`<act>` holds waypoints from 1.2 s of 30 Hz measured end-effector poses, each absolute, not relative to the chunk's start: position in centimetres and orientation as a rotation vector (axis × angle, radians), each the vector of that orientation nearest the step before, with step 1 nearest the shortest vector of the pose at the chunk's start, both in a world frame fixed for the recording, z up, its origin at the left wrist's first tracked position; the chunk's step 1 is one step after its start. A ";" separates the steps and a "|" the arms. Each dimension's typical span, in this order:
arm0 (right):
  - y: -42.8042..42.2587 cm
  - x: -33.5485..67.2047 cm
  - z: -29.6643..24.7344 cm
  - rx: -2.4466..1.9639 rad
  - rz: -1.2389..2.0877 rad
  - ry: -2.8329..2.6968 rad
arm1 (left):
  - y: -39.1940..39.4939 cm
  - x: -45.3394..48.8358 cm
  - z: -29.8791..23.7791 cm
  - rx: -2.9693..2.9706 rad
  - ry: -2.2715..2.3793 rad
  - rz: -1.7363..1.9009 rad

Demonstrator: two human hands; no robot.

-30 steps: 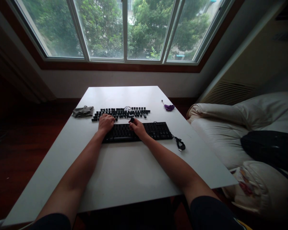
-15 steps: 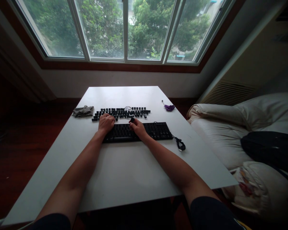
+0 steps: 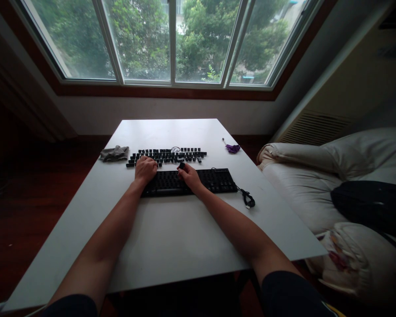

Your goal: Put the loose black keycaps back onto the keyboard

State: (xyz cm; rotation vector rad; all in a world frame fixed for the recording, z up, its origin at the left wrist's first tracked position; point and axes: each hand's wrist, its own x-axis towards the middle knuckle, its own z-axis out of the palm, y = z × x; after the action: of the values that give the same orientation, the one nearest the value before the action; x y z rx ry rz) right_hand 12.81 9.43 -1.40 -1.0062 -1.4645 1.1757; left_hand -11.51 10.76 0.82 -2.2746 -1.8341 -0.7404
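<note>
A black keyboard (image 3: 165, 190) lies on the white table, many of its keys off the board. My left hand (image 3: 145, 169) rests over its upper left corner, with curled fingers gripping the edge; the fingertips are partly hidden. Above the middle of the board, my right hand (image 3: 189, 177) pinches a small black keycap (image 3: 181, 165) between thumb and fingers. Just beyond the keyboard, loose black keycaps (image 3: 193, 155) stand in several rows, the nearest left ones close to my left fingers.
A coiled black cable (image 3: 247, 199) lies to the right of the keyboard. A grey cloth (image 3: 115, 153) sits at the table's left edge, and a purple item (image 3: 232, 149) at the right edge. Beside the table is a pale sofa (image 3: 293, 176) with a dark bag (image 3: 369, 202).
My left hand has shifted very slightly to the left. My right hand stays almost still with the keycap in its fingers.
</note>
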 end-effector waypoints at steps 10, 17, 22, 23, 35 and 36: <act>9.3 12.9 -1.3 -1.009 1.181 -1.466 | 10.7 -11.5 0.9 -2.246 -1.884 -0.709; 9.2 12.8 -1.0 -1.011 1.179 -1.465 | 10.7 -11.7 0.8 -2.214 -1.923 -0.725; 9.4 12.8 -1.3 -1.019 1.167 -1.471 | 10.8 -11.7 0.6 -2.188 -1.947 -0.745; 9.4 12.8 -1.4 -1.020 1.165 -1.472 | 10.8 -11.7 0.6 -2.182 -1.954 -0.742; 9.4 13.0 -1.4 -1.012 1.154 -1.485 | 10.9 -11.7 0.4 -2.187 -1.932 -0.739; 9.4 13.0 -1.4 -1.018 1.156 -1.485 | 10.9 -11.6 0.5 -2.191 -1.927 -0.737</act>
State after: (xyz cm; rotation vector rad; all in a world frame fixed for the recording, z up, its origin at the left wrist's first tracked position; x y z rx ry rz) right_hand 12.96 9.41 -1.36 -1.0176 -1.4852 1.1559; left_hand -11.64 10.90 0.47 -2.1913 -1.9273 -0.7369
